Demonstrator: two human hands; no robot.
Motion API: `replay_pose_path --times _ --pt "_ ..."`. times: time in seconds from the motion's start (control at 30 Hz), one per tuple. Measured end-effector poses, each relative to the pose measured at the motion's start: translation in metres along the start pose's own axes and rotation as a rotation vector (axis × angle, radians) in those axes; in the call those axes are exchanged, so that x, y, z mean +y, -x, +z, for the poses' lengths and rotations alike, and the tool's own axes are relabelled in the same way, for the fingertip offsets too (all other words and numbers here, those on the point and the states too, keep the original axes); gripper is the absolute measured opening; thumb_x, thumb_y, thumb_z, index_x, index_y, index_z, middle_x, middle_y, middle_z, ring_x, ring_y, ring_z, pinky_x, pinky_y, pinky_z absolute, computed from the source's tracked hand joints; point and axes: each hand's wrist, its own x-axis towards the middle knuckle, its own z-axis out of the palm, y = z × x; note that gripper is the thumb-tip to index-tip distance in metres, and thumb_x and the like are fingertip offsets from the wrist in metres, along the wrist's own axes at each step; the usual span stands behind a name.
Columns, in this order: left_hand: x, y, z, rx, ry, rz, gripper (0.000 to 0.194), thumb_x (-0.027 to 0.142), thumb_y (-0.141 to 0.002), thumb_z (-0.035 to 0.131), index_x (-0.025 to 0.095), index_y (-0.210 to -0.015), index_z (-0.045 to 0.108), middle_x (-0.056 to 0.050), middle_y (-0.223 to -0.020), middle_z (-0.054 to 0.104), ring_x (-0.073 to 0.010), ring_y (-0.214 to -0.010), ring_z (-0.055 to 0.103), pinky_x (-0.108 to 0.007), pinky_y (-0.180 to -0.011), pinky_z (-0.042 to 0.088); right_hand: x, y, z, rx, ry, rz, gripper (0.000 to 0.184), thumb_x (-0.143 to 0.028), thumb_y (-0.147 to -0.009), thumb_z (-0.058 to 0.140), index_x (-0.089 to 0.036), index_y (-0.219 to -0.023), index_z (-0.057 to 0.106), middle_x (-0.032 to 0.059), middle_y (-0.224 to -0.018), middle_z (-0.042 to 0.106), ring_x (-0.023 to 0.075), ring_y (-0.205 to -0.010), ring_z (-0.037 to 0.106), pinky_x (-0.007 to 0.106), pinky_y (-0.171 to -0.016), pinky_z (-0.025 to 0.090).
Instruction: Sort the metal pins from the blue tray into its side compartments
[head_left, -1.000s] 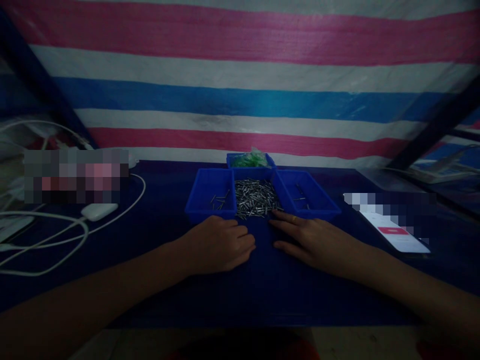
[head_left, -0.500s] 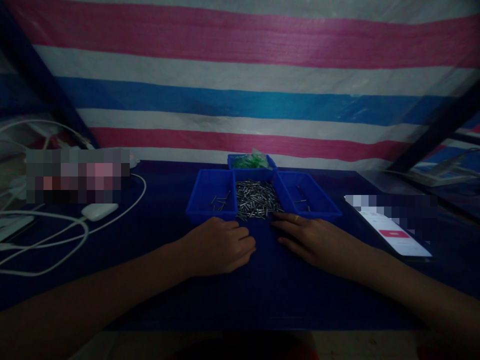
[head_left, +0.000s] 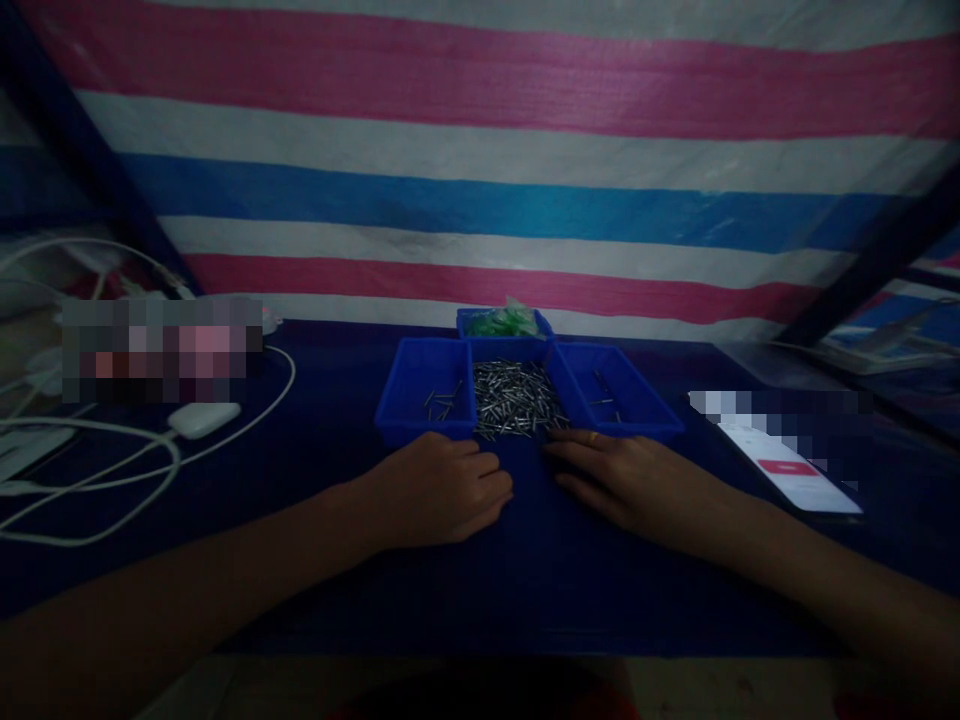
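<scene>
My left hand (head_left: 442, 490) rests on the blue table in front of the left blue bin (head_left: 394, 400), its fingers curled into a loose fist. The inside of that fist is hidden from view. Palm down, my right hand (head_left: 607, 470) lies with fingers stretched toward the near edge of a pile of small metal pins, perhaps screws or nails (head_left: 516, 398). A ring shows on one finger. The pile sits between the left bin and the right blue bin (head_left: 619, 385). Several loose pins lie in the left bin and a few in the right one.
Behind the pile stands another blue bin (head_left: 491, 348) with green items in clear plastic (head_left: 510, 322). A phone with a lit screen (head_left: 795, 470) lies at the right. White cables (head_left: 176, 470) and a white plastic case (head_left: 204, 420) are at the left. A striped sheet (head_left: 480, 200) hangs behind the table.
Both hands keep the same pose and place. The view has shifted very slightly; the bins and pins have not visibly moved.
</scene>
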Motion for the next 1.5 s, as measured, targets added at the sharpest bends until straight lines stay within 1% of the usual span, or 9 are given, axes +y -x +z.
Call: replay_pose_path --times 0.13,0.23,0.4,0.53,0.73,0.9,1.07,1.3,1.5 --pt "-0.0005 0.0001 -0.0004 -0.008 0.001 -0.002 0.021 0.025 -0.087 0.037 0.018 -0.075 0.052 0.001 -0.068 0.056 -0.014 -0.059 0.051 -0.026 -0.047 0.033 -0.0034 -0.0012 -0.0041 -0.02 -0.007 -0.035 0.034 -0.027 -0.089 0.036 -0.019 -0.119 0.047 0.0084 -0.12 0.051 0.0206 -0.096 0.058 0.036 -0.078 0.05" --pt "-0.0011 -0.0004 -0.0003 -0.015 0.004 -0.001 0.02 0.025 -0.087 0.037 0.019 -0.076 0.051 0.001 -0.069 0.056 -0.0142 -0.06 0.051 -0.026 -0.047 0.033 -0.0041 -0.0012 -0.0052 -0.006 0.001 -0.015 0.035 -0.028 -0.089 0.036 -0.017 -0.12 0.046 0.0097 -0.12 0.051 0.0209 -0.094 0.058 0.036 -0.077 0.05" --pt "-0.0014 -0.0005 0.0003 -0.024 0.004 0.0 0.021 0.025 -0.088 0.036 0.018 -0.076 0.051 0.001 -0.069 0.056 -0.014 -0.06 0.051 -0.025 -0.047 0.032 -0.0003 -0.0009 -0.0028 -0.011 -0.008 -0.041 0.032 -0.027 -0.088 0.038 -0.016 -0.116 0.05 0.0092 -0.109 0.058 0.0196 -0.088 0.06 0.035 -0.075 0.051" --pt "-0.0012 -0.0002 -0.0007 -0.034 0.012 0.002 0.022 0.025 -0.088 0.035 0.018 -0.075 0.051 0.001 -0.068 0.056 -0.0141 -0.06 0.051 -0.025 -0.047 0.033 0.0001 -0.0015 -0.0025 0.009 -0.024 -0.065 0.029 -0.025 -0.087 0.041 -0.017 -0.113 0.052 0.0081 -0.105 0.059 0.0176 -0.085 0.061 0.032 -0.074 0.05" --pt "-0.0014 -0.0005 -0.0016 -0.025 0.011 0.003 0.021 0.025 -0.088 0.036 0.018 -0.075 0.052 0.001 -0.069 0.056 -0.0139 -0.06 0.051 -0.025 -0.047 0.033 -0.0017 -0.0009 -0.0024 0.007 -0.012 -0.05 0.034 -0.026 -0.087 0.04 -0.018 -0.119 0.048 0.009 -0.121 0.049 0.0193 -0.096 0.057 0.034 -0.08 0.049" --pt "0.0003 0.0004 -0.0009 -0.017 0.006 0.003 0.019 0.025 -0.087 0.038 0.019 -0.075 0.052 0.001 -0.068 0.055 -0.0139 -0.059 0.051 -0.026 -0.046 0.032 -0.0026 -0.0011 -0.003 -0.033 -0.04 -0.084 0.034 -0.025 -0.088 0.036 -0.015 -0.118 0.048 0.0083 -0.116 0.054 0.0179 -0.098 0.056 0.033 -0.086 0.046" --pt "-0.0005 0.0 -0.0007 -0.016 0.004 0.007 0.02 0.025 -0.087 0.038 0.018 -0.075 0.052 0.001 -0.068 0.055 -0.0137 -0.059 0.051 -0.026 -0.047 0.033 -0.0034 -0.0019 -0.0038 -0.01 -0.014 -0.072 0.038 -0.024 -0.087 0.038 -0.016 -0.124 0.043 0.0096 -0.128 0.043 0.0207 -0.104 0.053 0.035 -0.086 0.046" --pt "-0.0004 0.0007 -0.0007 0.0 0.003 0.011 0.02 0.025 -0.087 0.038 0.018 -0.074 0.052 0.001 -0.067 0.055 -0.0134 -0.059 0.051 -0.026 -0.046 0.033 -0.0031 -0.0024 -0.0051 -0.029 -0.049 -0.122 0.036 -0.022 -0.088 0.037 -0.014 -0.121 0.046 0.0088 -0.12 0.052 0.0179 -0.102 0.054 0.032 -0.087 0.046" --pt "-0.0004 0.0002 -0.0016 -0.011 0.008 0.006 0.021 0.025 -0.087 0.037 0.018 -0.074 0.053 0.001 -0.067 0.055 -0.0135 -0.059 0.051 -0.025 -0.046 0.033 -0.0016 -0.0006 -0.003 -0.008 -0.026 -0.11 0.036 -0.023 -0.088 0.038 -0.017 -0.123 0.045 0.01 -0.131 0.04 0.0203 -0.106 0.052 0.035 -0.087 0.046"
